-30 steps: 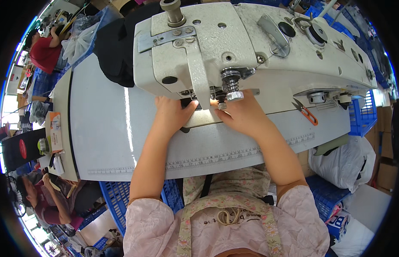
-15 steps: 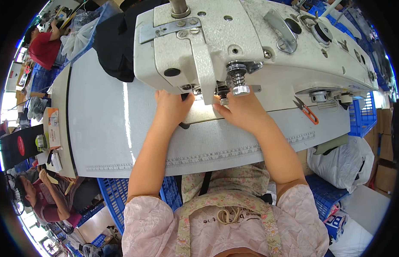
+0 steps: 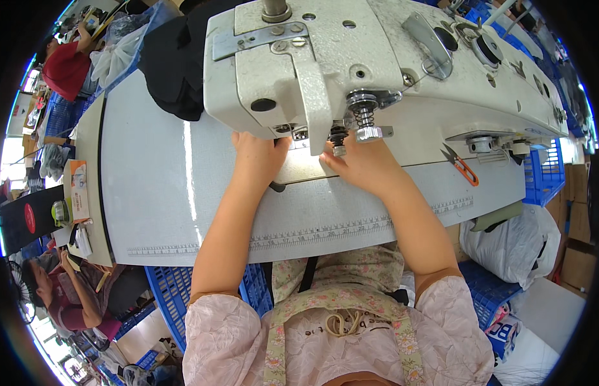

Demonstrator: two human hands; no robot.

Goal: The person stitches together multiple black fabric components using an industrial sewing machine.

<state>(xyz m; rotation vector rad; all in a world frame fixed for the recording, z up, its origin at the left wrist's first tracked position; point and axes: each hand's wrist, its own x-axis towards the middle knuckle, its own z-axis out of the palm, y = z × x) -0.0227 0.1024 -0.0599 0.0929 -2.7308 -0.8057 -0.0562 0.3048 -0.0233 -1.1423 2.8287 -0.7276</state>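
Observation:
A white sewing machine (image 3: 267,83) stands before me, its head over a lit white plate (image 3: 306,168). My left hand (image 3: 257,156) reaches under the left side of the head, with its thumb beside the needle area. On the other side, my right hand (image 3: 364,164) lies behind the metal tension knobs (image 3: 367,122), its thumb pointing left toward the plate. The machine head hides most fingers of both hands, so whatever lies beneath them cannot be made out. A black cloth (image 3: 170,71) is bunched on the table left of the head.
Orange-handled thread snips (image 3: 463,168) lie on the grey table (image 3: 151,186) at right. A ruler strip (image 3: 312,237) runs along the near edge. Blue baskets (image 3: 167,289) and a white plastic bag (image 3: 515,248) sit beyond the edges. Two people are at the far left.
The machine sits very slightly farther right in the picture. Dark material seen by my left thumb earlier is now hardly visible. Both hands stay in nearly the same place.

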